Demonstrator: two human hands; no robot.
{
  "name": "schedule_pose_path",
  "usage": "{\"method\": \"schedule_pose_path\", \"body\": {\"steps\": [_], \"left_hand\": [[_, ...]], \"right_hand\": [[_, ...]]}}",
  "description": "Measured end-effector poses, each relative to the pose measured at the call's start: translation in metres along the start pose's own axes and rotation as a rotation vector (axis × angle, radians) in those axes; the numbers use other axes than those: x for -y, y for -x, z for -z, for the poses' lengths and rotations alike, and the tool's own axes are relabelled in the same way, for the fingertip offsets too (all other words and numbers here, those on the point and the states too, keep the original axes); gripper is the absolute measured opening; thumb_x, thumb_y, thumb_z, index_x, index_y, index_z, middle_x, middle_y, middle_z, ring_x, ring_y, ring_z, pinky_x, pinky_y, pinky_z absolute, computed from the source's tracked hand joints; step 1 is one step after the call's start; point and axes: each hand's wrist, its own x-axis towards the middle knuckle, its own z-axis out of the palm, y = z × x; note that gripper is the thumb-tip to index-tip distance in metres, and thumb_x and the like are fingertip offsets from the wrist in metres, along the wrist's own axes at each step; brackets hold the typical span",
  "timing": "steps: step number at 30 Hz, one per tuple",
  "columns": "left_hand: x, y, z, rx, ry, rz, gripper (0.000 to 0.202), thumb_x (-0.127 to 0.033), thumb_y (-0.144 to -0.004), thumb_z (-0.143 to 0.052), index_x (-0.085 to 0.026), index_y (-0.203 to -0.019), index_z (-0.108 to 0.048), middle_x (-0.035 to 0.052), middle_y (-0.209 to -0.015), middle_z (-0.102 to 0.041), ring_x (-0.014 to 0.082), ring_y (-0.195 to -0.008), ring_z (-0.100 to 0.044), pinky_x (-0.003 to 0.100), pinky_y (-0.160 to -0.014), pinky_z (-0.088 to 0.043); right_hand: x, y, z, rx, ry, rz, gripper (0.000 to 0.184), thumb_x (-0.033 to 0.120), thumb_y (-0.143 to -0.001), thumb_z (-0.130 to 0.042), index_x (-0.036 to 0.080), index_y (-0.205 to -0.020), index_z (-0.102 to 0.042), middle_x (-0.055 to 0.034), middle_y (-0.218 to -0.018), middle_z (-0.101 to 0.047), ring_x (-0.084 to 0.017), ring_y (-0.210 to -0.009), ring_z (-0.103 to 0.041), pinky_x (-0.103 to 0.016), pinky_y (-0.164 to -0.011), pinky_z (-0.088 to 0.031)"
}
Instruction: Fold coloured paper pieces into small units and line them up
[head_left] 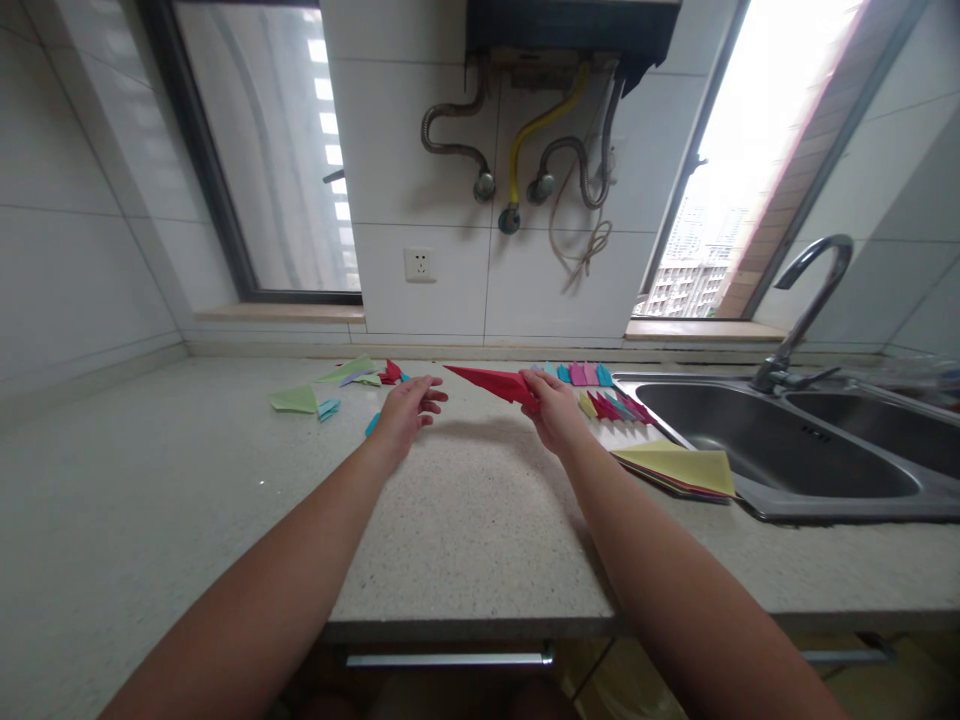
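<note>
My right hand (553,408) pinches the wide end of a red folded paper (491,382), a long pointed shape held just above the speckled countertop (465,520) with its tip pointing left. My left hand (409,405) hovers a short way left of that tip, fingers spread and holding nothing. A small blue paper piece (372,425) lies just beside my left hand. Folded pieces in red, green and lilac (367,374) lie behind my left hand.
A stack of coloured paper sheets (686,468) with yellow on top lies by the steel sink (780,450). Rows of small folded pieces (600,392) sit behind my right hand. A green piece (296,400) lies at left. A faucet (806,310) stands at right; wall socket (420,265) behind.
</note>
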Motion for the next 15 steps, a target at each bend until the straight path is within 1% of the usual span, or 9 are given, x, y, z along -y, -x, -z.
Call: {"method": "schedule_pose_path", "body": {"steps": [8,12,15], "left_hand": [[-0.001,0.002,-0.002,0.007,-0.033,-0.001,0.034,-0.046,-0.078,-0.065,-0.017,-0.097,-0.067,0.0062,-0.083,-0.068,0.0103,-0.06,-0.057,0.019,-0.05,-0.039],[0.001,0.003,-0.002,0.021,-0.039,-0.007,0.032,-0.045,-0.078,-0.065,-0.017,-0.094,-0.067,0.0055,-0.081,-0.068,0.0099,-0.06,-0.057,0.019,-0.05,-0.039],[0.002,0.003,-0.002,0.039,-0.051,-0.006,0.032,-0.045,-0.078,-0.065,-0.017,-0.093,-0.068,0.0053,-0.079,-0.067,0.0098,-0.06,-0.057,0.019,-0.049,-0.038]], "right_hand": [[0.004,0.003,0.001,0.095,-0.076,0.004,0.03,0.048,-0.074,-0.071,0.023,-0.09,-0.066,-0.0011,-0.077,-0.064,-0.012,-0.059,-0.055,-0.024,-0.048,-0.044],[0.009,0.006,0.001,0.095,-0.108,0.01,0.028,0.047,-0.074,-0.072,0.025,-0.091,-0.065,-0.0026,-0.085,-0.067,-0.018,-0.073,-0.062,-0.027,-0.053,-0.051],[0.014,0.009,0.0,0.115,-0.138,0.005,0.028,0.046,-0.073,-0.072,0.025,-0.089,-0.064,-0.0039,-0.088,-0.068,-0.021,-0.081,-0.064,-0.03,-0.059,-0.055]]}}
